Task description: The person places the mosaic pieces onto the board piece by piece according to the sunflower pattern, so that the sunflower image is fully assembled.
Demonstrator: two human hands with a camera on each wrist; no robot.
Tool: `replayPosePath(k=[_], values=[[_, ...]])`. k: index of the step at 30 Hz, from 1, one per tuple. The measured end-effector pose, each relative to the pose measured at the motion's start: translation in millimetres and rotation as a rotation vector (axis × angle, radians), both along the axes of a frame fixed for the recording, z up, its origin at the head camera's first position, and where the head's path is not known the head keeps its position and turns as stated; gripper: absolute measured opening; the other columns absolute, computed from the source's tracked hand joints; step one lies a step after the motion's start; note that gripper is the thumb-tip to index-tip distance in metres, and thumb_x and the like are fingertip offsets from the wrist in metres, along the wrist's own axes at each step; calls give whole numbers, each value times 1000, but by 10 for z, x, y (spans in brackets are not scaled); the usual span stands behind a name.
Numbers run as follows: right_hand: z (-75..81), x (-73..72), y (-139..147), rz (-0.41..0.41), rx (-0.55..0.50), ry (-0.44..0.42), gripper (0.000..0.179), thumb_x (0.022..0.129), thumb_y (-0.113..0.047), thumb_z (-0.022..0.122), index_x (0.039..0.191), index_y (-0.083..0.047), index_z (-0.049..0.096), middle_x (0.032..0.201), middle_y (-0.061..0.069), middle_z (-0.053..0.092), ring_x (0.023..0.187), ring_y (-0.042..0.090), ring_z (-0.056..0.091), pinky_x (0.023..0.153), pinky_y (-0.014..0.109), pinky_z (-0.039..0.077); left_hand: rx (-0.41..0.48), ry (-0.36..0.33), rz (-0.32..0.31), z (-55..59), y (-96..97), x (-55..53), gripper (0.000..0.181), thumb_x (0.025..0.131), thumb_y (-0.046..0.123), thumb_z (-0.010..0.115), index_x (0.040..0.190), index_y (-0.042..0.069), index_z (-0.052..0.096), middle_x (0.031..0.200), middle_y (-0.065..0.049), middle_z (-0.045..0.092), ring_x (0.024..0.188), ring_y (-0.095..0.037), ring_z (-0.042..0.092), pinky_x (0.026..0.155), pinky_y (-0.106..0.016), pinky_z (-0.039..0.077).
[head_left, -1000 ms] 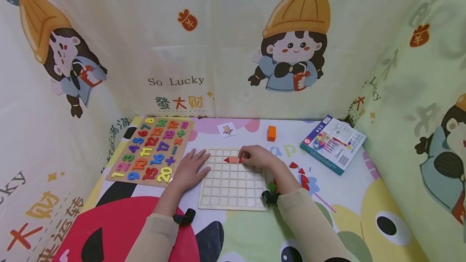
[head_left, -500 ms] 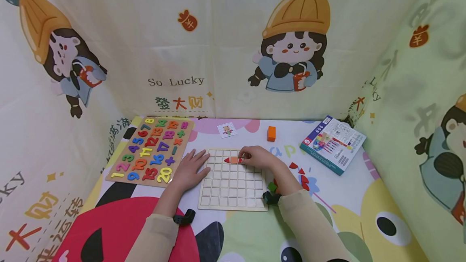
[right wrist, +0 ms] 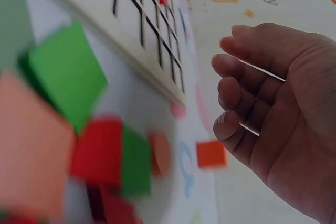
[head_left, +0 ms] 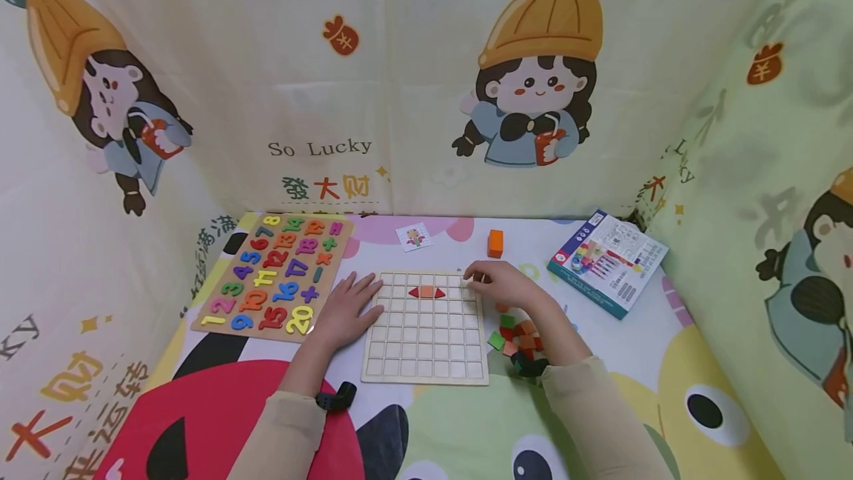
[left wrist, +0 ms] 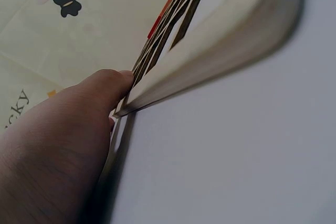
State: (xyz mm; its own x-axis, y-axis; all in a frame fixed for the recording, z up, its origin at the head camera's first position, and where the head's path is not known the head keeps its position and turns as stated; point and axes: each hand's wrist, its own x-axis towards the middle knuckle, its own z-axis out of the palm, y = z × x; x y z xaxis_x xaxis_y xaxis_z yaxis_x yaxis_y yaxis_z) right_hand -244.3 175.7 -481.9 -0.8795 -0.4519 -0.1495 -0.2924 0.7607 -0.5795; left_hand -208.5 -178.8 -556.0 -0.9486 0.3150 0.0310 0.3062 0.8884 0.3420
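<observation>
My left hand [head_left: 346, 310] lies at the left edge of a pale wooden grid board [head_left: 426, 378], fingers spread. In the left wrist view its thumb [left wrist: 107, 85] touches the board's edge. My right hand [head_left: 496, 281] hovers near the board's upper right corner. Its fingers are loosely bent with nothing between them, as the right wrist view shows. In an upper row of the grid, an orange square block [head_left: 427, 292] sits between a red triangular block [head_left: 414, 292] and another red triangular block [head_left: 440, 292], their points facing outward.
Loose green, red and orange blocks [head_left: 526, 341] lie right of the board, under my right wrist. A number puzzle board [head_left: 269, 280] stands at the left. Behind are a small picture card [head_left: 415, 237], an orange block [head_left: 495, 244] and a flat box [head_left: 608, 264].
My right hand has let go of the right-hand red triangular block and moved right, off the row. More loose blocks now show near the wrist. The left hand stays in place.
</observation>
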Motion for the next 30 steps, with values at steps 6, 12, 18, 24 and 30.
replayPosePath(k=[6, 12, 18, 24, 30], values=[[108, 148, 356, -66, -13, -17, 25, 97, -27, 63, 120, -16, 67, 100, -1, 65, 92, 19, 57, 78, 30, 55, -9, 1, -1, -13, -2, -10, 62, 98, 56, 49, 153, 30, 38, 163, 3, 30, 155, -33, 12, 126, -53, 11], [68, 317, 756, -108, -10, -37, 26, 97, -26, 63, 120, -16, 66, 103, 0, 65, 92, 19, 57, 75, 30, 55, -2, -6, 3, -2, 4, -4, 62, 98, 56, 49, 153, 30, 38, 163, 3, 31, 154, -33, 12, 126, -53, 11], [-67, 455, 1012, -121, -7, -117, 22, 94, -27, 67, 116, -23, 67, 102, -3, 64, 94, 18, 55, 81, 30, 51, 0, -5, 7, 18, 3, 2, 62, 98, 56, 49, 153, 30, 39, 162, 2, 31, 154, -34, 13, 126, -53, 11], [-166, 533, 1154, -94, -33, -166, 22, 93, -25, 69, 115, -22, 68, 96, -2, 63, 89, 18, 55, 76, 27, 50, 3, -5, 6, 13, 1, -1, 62, 98, 56, 49, 153, 30, 39, 162, 3, 31, 154, -33, 13, 126, -53, 11], [-239, 577, 1233, -90, -74, -219, 23, 92, -24, 71, 115, -23, 68, 91, 2, 58, 89, 20, 54, 71, 25, 48, 3, -8, 3, -7, 3, -6, 62, 98, 56, 49, 153, 30, 38, 163, 3, 31, 154, -33, 12, 126, -53, 10]])
